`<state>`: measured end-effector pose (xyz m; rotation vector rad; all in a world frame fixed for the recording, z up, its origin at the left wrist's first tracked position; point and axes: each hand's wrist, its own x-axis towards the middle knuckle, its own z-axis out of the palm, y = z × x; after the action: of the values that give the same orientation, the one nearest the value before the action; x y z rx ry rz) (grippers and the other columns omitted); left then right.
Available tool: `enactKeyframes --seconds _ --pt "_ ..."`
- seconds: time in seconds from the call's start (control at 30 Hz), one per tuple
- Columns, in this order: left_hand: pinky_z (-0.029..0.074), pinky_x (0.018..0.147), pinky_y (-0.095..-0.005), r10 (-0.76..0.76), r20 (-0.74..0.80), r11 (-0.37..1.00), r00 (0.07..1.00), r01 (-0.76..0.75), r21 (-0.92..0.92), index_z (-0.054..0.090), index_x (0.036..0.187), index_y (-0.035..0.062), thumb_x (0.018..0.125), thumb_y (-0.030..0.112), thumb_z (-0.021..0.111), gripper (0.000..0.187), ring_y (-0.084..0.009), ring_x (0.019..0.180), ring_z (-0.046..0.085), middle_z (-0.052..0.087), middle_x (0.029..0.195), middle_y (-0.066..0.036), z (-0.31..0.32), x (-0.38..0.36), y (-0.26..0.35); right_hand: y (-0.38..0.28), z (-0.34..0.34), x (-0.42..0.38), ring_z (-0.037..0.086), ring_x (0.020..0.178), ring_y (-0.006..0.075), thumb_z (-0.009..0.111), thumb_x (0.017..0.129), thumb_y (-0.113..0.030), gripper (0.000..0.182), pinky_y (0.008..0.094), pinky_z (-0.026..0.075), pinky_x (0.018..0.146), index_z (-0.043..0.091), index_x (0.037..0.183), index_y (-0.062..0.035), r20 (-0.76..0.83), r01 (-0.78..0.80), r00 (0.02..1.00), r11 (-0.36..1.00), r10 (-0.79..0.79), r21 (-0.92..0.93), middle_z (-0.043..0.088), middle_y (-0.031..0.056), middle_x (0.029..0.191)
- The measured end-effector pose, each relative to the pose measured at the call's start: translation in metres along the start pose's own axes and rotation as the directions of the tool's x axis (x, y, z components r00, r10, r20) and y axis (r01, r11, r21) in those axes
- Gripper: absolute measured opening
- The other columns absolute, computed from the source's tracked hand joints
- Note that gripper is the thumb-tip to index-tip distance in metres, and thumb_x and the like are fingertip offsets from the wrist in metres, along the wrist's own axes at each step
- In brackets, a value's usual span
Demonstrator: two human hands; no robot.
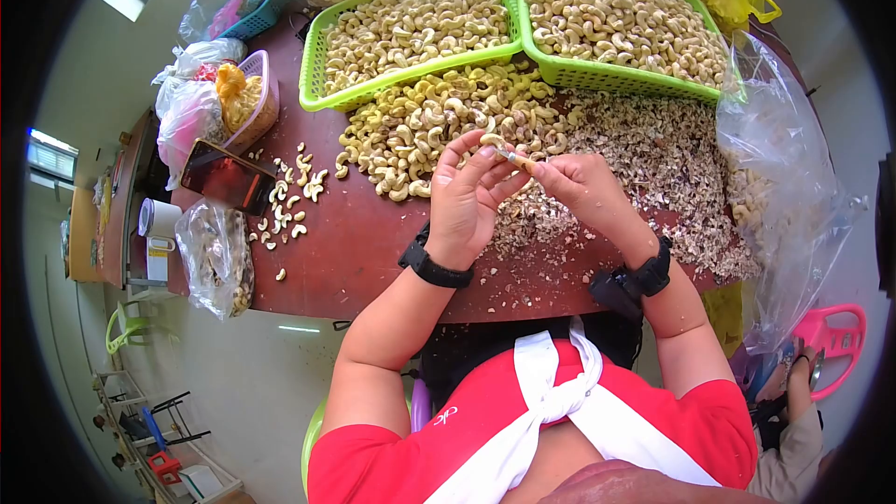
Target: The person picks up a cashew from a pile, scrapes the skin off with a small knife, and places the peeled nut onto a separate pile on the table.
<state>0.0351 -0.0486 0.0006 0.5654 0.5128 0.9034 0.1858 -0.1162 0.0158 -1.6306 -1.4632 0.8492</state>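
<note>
My left hand (464,201) is closed, pinching a single cashew (490,140) between thumb and fingertips. In my right hand (590,189) is a small peeling knife (516,160), its short blade touching or nearly touching that nut. Behind my hands a pile of loose cashews (420,135) lies on the red table (327,271). Flaky skin scraps (653,159) are heaped to the right and under my fingers. Both wrists wear black bands.
Two green baskets (313,65) (616,75) full of cashews stand at the back. A clear plastic bag (784,187) hangs over the right edge. To the left are a phone (227,177), a pink basket (266,117), a bag of nuts (217,257) and a white mug (159,217). Another person's arm (800,383) shows lower right.
</note>
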Motion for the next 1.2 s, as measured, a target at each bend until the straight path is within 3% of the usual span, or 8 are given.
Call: enactKeyframes --seconds 0.27,0.33,0.77,1.2 --pt "0.052 0.076 -0.0383 0.016 0.051 1.000 0.999 -0.015 -0.021 0.047 0.111 0.0005 0.081 0.000 0.051 0.030 -0.0237 0.085 0.060 0.058 0.093 -0.014 0.0002 -0.0011 -0.0001 -0.0011 -0.0006 -0.0013 0.043 0.047 0.0123 0.049 0.085 -0.033 0.042 0.0286 0.034 0.045 0.054 0.062 0.0022 -0.016 -0.016 1.000 0.999 0.017 0.035 0.046 0.0066 0.053" --pt "0.052 0.077 -0.0384 0.084 0.112 0.996 0.990 -0.088 0.023 0.047 0.110 0.0004 0.080 -0.001 0.053 0.031 -0.0238 0.086 0.060 0.059 0.093 -0.014 0.0021 -0.0023 -0.0018 0.0000 -0.0018 -0.0015 0.043 0.047 0.0123 0.049 0.085 -0.033 0.042 0.0285 0.034 0.045 0.054 0.063 0.0022 -0.026 0.004 1.000 0.999 -0.004 0.034 0.046 0.0066 0.053" --pt "0.053 0.076 -0.0373 0.038 0.126 0.999 0.991 -0.041 0.018 0.049 0.110 0.0037 0.080 0.000 0.054 0.030 -0.0245 0.088 0.059 0.059 0.096 -0.013 -0.0021 0.0013 -0.0029 -0.0007 -0.0037 -0.0031 0.042 0.046 0.0127 0.051 0.084 -0.033 0.040 0.0287 0.034 0.044 0.056 0.064 0.0022 -0.025 0.040 0.999 0.999 -0.039 0.033 0.044 0.0073 0.051" --pt "0.053 0.076 -0.0405 0.108 0.143 0.993 0.984 -0.115 0.037 0.051 0.106 0.0013 0.079 -0.003 0.051 0.027 -0.0301 0.094 0.057 0.058 0.093 -0.012 -0.0002 -0.0006 -0.0043 0.0008 -0.0020 -0.0035 0.041 0.044 0.0111 0.052 0.083 -0.034 0.042 0.0281 0.032 0.042 0.054 0.060 0.0009 -0.036 0.006 0.999 1.000 -0.005 0.027 0.045 0.0057 0.048"
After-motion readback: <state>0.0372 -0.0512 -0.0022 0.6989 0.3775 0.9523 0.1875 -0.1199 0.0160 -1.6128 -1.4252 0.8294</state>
